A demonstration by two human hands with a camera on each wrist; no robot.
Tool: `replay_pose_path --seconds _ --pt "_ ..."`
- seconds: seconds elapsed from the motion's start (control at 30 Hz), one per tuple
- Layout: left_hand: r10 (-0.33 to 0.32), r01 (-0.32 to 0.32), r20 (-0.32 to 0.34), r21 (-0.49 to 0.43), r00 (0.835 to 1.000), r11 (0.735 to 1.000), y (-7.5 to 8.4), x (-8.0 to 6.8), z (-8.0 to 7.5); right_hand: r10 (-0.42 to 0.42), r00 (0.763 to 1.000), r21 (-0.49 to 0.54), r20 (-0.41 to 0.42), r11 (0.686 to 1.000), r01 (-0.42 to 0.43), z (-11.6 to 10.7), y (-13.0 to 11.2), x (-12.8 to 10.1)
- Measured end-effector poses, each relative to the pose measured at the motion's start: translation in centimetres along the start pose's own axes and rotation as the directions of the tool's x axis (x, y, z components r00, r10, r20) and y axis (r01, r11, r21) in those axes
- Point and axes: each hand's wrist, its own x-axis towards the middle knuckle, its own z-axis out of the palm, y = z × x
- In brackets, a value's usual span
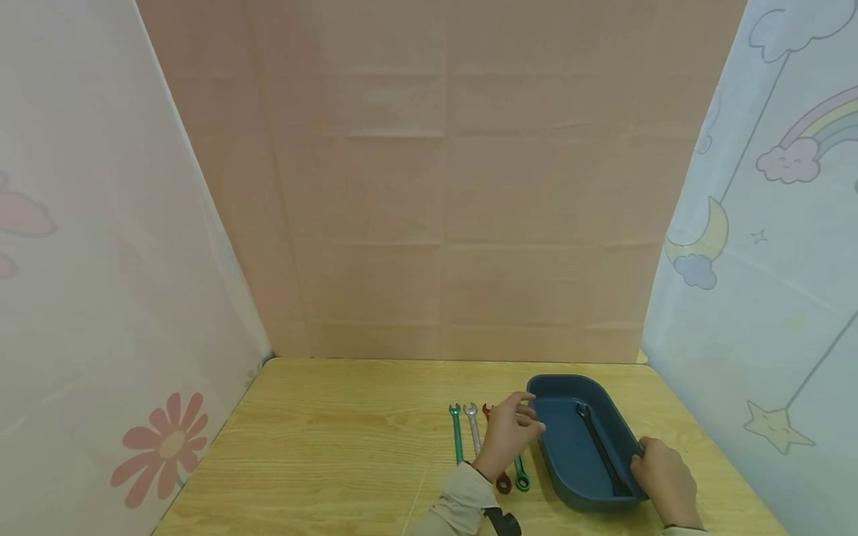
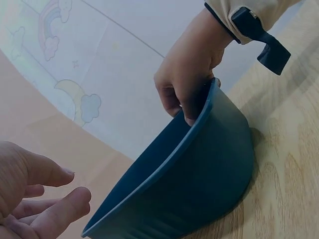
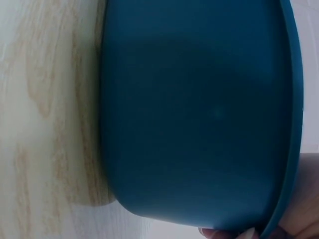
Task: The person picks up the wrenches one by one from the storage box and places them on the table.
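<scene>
A dark blue plastic basin (image 1: 570, 439) stands on the table, and a black wrench (image 1: 599, 447) lies lengthwise inside it. My right hand (image 1: 666, 480) grips the basin's right rim near the front corner; in the left wrist view its fingers reach over the rim into the basin. At the basin's left rim is my left hand (image 1: 508, 435), with thumb and fingers spread loosely apart and nothing between them. Beside and partly behind that hand lie a green wrench (image 1: 458, 432), a silver wrench (image 1: 474, 428), a red wrench (image 1: 503, 484) and another green wrench (image 1: 521, 476).
The light wood table (image 1: 335, 439) runs back to a tan paper backdrop (image 1: 436, 186). Printed white curtains flank it, the left curtain (image 1: 100, 223) with flowers and the right curtain (image 1: 771, 298) with clouds and stars. The basin is near the table's right side.
</scene>
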Motion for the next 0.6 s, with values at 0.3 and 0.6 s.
replay_pose_path --seconds 0.3,0.6 --pt "0.006 -0.006 -0.001 0.005 1.0 1.0 -0.5 0.3 0.8 0.006 1.0 0.008 -0.02 1.0 -0.006 0.1 -0.1 -0.1" --pt "0.019 -0.019 0.022 -0.004 1.0 1.0 -0.7 0.4 1.3 0.005 1.0 0.004 -0.017 1.0 -0.005 0.1 -0.1 -0.2"
